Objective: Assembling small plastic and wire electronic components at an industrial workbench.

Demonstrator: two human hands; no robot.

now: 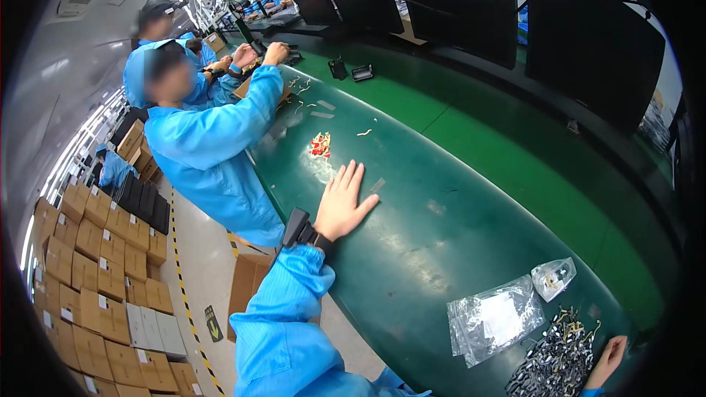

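Note:
My left hand (342, 202) lies palm down on the green tabletop (419, 228), fingers stretched and thumb spread, holding nothing. Just beyond its fingertips is a small heap of red and cream pieces (321, 145); a short grey strip (377, 186) lies by the index finger and thumb. At the lower right rim, my right hand (612, 356) rests beside a pile of small black and silver parts (555, 356). Its fingers look loosely extended, with nothing visible in them, though it is seen small and partly edge-on.
Clear plastic bags (496, 320) lie left of the pile, with a smaller clear bag (553, 278) beyond. Co-workers in blue smocks (213, 140) sit along the bench's left side. Dark panels (588, 44) stand along the far side. Stacked cartons (103, 287) fill the floor at left.

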